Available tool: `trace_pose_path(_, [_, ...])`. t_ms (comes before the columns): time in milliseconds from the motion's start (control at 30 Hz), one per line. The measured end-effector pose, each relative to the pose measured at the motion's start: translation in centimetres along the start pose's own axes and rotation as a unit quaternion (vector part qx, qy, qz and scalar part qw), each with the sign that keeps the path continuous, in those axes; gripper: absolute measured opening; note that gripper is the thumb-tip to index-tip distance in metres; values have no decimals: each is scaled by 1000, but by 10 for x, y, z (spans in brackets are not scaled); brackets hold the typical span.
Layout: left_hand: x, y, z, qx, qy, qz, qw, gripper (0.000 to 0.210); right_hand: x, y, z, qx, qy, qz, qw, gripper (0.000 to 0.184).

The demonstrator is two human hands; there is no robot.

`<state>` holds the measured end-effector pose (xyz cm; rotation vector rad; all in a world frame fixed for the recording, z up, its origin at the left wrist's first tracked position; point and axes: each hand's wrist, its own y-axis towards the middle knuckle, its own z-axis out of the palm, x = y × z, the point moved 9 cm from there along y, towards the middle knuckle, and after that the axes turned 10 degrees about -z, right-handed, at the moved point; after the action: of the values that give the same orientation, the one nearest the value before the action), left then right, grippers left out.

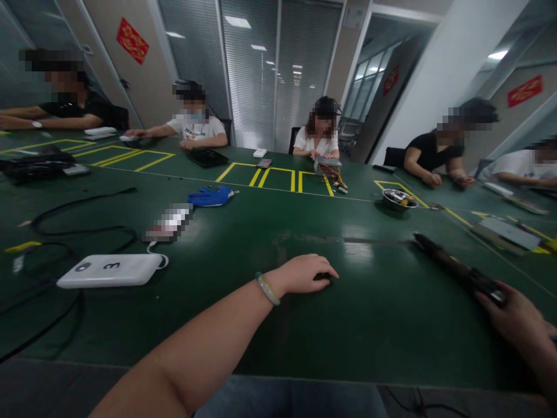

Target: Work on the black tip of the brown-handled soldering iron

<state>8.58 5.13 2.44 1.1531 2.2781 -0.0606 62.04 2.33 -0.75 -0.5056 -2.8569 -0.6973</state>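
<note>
My left hand point(307, 273), with a pale green bangle point(267, 289) on its wrist, rests on the green tabletop point(331, 337). Its fingers are loosely curved, thumb and forefinger apart, and I see nothing held in them. At the right edge, my right hand point(517, 313) is closed around the near end of a long dark handheld tool point(456, 267) with a tapered tip. The tool slants away to the left, and its exact kind is unclear from blur. Part of the right hand is dim and smeared.
A white power bank point(113, 271) marked 3 lies left, cabled to a phone point(169, 223). Beyond are a blue glove point(211, 197), black cables point(82, 229) and a metal bowl point(399, 200) of small parts. Several people sit across the table, one handling a grey box point(327, 165) with coloured wires.
</note>
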Motion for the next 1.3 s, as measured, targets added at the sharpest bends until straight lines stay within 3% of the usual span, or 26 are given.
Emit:
trace_pose_path(67, [-2,-1,-3,-13,7,-6,1000,33,46,-1,21,67,13,-30,997,70])
trace_pose_path(200, [-5,-2,-17,-71,29,-34,996,46,199,-10,39,95,70,-186,976,57])
trace_pose_path(367, [5,-8,-42,-191,85,-91,974,68,383,-49,62,144,184,-351,907,52])
trace_pose_path(467, [20,-11,-44,-210,123,-128,961,81,453,-81,67,157,219,-432,861,52])
trace_pose_path(533, [29,-11,-42,-205,144,-151,956,87,478,-101,62,149,235,-496,823,57])
trace_pose_path(633, [31,-9,-37,-189,160,-158,956,87,482,-116,41,118,245,-567,778,64])
trace_pose_path(767, [25,-5,-36,-190,167,-151,956,79,458,-110,3,107,253,-587,761,55])
trace_pose_path(833, [29,-5,-39,-207,182,-170,946,74,448,-100,-16,93,253,-573,774,46])
trace_pose_path(967, [47,-6,-43,-211,217,-227,926,50,427,-68,-37,43,204,-479,853,38])
trace_pose_path(1033, [50,-6,-43,-194,220,-244,924,46,414,-52,-32,58,162,-429,887,38])
trace_pose_path(1133, [42,-8,-50,-192,209,-258,923,44,388,-35,-1,163,103,-364,911,53])
trace_pose_path(1233, [23,-11,-58,-205,215,-253,921,43,366,-34,36,300,72,-333,891,62])
trace_pose_path(1300, [10,-11,-59,-205,215,-237,925,41,363,-39,51,349,75,-350,866,55])
